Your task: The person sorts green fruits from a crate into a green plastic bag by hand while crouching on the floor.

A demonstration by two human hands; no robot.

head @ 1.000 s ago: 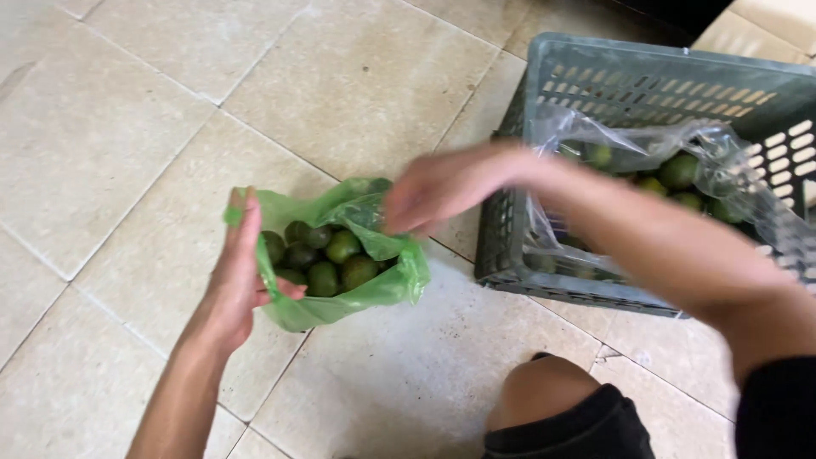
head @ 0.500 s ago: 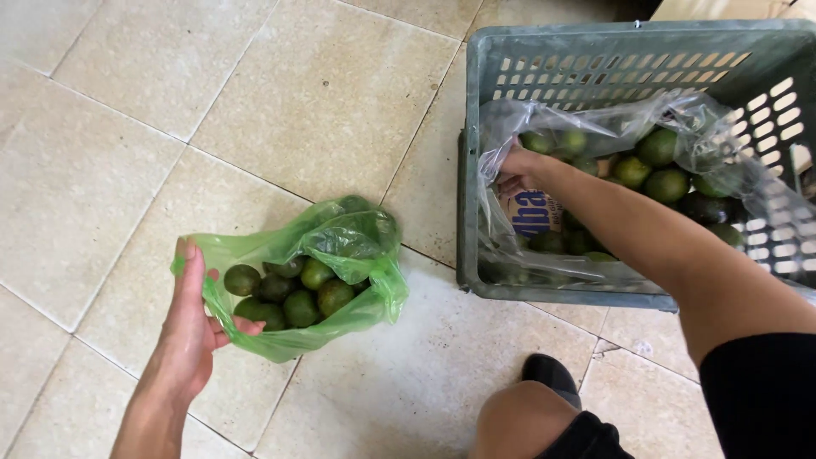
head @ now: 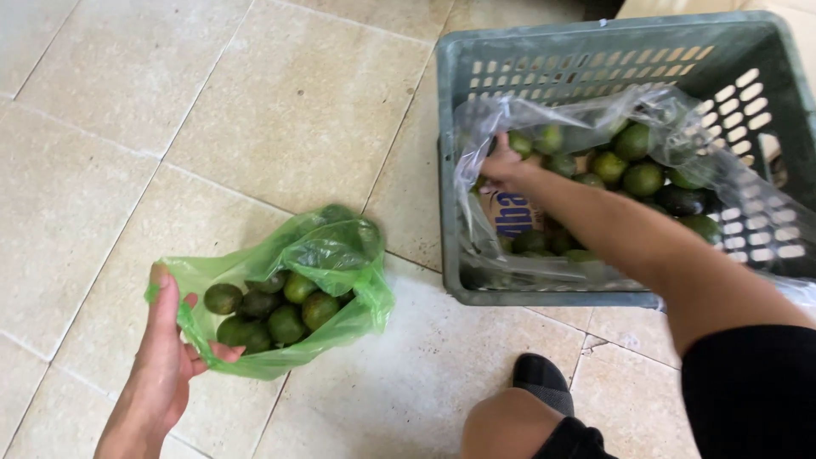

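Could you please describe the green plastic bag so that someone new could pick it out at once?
On the beige tiled floor, left of the grey crate, lies the green plastic bag of green fruit. The left hand holds its mouth open. Unlike the crate's clear liner, it is tinted green.

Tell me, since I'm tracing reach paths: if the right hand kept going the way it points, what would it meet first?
Probably the green fruits beside the right hand, inside the clear liner of the grey crate; depth unclear.
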